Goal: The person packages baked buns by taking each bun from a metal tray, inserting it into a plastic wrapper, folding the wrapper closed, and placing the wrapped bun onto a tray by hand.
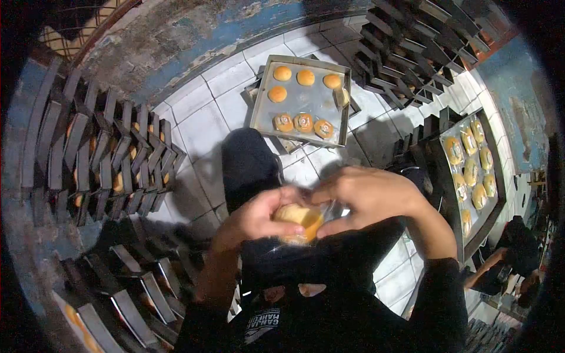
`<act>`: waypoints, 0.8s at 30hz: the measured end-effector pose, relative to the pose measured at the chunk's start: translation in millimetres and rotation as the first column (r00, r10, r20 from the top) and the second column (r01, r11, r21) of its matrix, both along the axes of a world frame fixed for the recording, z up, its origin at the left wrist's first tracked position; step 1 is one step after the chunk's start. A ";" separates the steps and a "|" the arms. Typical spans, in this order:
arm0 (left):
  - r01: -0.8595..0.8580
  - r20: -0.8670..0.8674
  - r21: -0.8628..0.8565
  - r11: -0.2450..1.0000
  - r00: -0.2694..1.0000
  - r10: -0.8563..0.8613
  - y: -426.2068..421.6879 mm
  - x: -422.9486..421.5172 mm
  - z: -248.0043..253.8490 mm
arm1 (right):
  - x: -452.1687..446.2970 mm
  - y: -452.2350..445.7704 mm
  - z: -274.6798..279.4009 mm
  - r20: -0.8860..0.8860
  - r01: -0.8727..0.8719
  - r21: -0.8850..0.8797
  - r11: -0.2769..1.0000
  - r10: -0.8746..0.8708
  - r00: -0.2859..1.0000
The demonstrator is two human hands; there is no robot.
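Note:
Above my lap, a round golden bun (300, 220) sits in a clear plastic wrapper (332, 210). My left hand (265, 215) closes on the bun, thumb across its near side. On the other side, my right hand (365, 200) has its fingers bent around the wrapper's edge, partly smeared by motion. Ahead on the floor lies a square metal tray (306, 101). Bare buns (305, 77) are at its far side, and wrapped buns with round labels (303, 122) line its near side. One more bun (341, 97) leans at the tray's right rim.
Stacked dark metal trays (100, 141) stand at the left, more trays (129, 282) at the lower left, and another stack (415, 50) at the upper right. A tray of wrapped buns (499, 203) is on my right. Another person (518, 259) is at the lower right.

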State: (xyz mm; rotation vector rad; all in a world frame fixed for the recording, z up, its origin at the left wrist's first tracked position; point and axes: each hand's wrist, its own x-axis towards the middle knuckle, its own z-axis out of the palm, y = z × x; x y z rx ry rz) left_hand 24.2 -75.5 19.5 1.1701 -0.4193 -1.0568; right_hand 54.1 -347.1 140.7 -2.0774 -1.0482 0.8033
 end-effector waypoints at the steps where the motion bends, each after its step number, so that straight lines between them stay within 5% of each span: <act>1: 0.003 0.067 0.021 1.000 0.998 -0.004 -0.7 0.3 -2.2 | -0.3 4.8 -2.3 -0.011 -0.046 -0.027 0.999 0.045 0.999; 4: -0.089 0.095 -0.014 0.996 0.991 0.090 -12.8 -2.5 -6.9 | 7.6 10.4 -0.4 -0.008 -0.111 -0.035 0.993 0.111 0.994; 6: -0.183 0.048 -0.066 0.981 0.981 0.186 -21.7 -10.0 -4.5 | 15.4 2.0 -14.7 0.160 0.021 0.030 0.999 -0.025 0.987; 7: -0.414 0.062 0.071 0.907 0.910 0.410 -24.6 -15.2 1.7 | 15.3 3.1 -4.7 0.343 0.061 -0.003 0.998 -0.056 0.938; 8: -0.616 0.107 0.199 0.762 0.787 0.608 -28.8 -17.4 6.5 | 12.9 6.5 -5.9 0.347 0.062 -0.003 0.998 -0.057 0.936; 9: -0.629 -0.112 0.258 0.734 0.735 0.669 -35.4 -17.1 8.4 | 7.2 11.9 -10.7 0.550 0.134 -0.083 0.988 -0.066 0.832; 10: -0.631 -0.110 0.260 0.731 0.733 0.672 -38.6 -14.9 6.1 | 0.9 18.6 -17.4 0.723 0.218 -0.141 0.966 -0.049 0.689; 12: -0.774 -0.801 -0.161 0.612 0.465 0.378 -40.6 -5.4 -6.1 | -16.2 37.1 -32.6 0.762 0.130 -0.084 0.988 -0.020 0.647; 13: -0.795 -0.752 -0.080 0.601 0.444 0.488 -42.9 2.3 -15.9 | -24.8 44.2 -41.7 0.735 0.072 -0.035 0.997 -0.023 0.677; 15: -0.778 -0.684 -0.231 0.585 0.557 0.471 -41.7 12.3 0.3 | -38.5 59.7 -38.6 0.567 0.056 0.194 0.979 -0.159 0.808; 18: -0.775 -0.651 -0.293 0.560 0.591 0.476 -38.4 19.6 3.5 | -35.2 60.4 -32.3 0.406 0.109 0.225 0.968 -0.195 0.893; 24: -0.850 -0.541 -0.261 0.458 0.522 0.660 -43.3 25.8 12.5 | -42.0 75.3 -46.4 0.424 0.236 0.238 0.942 -0.320 0.848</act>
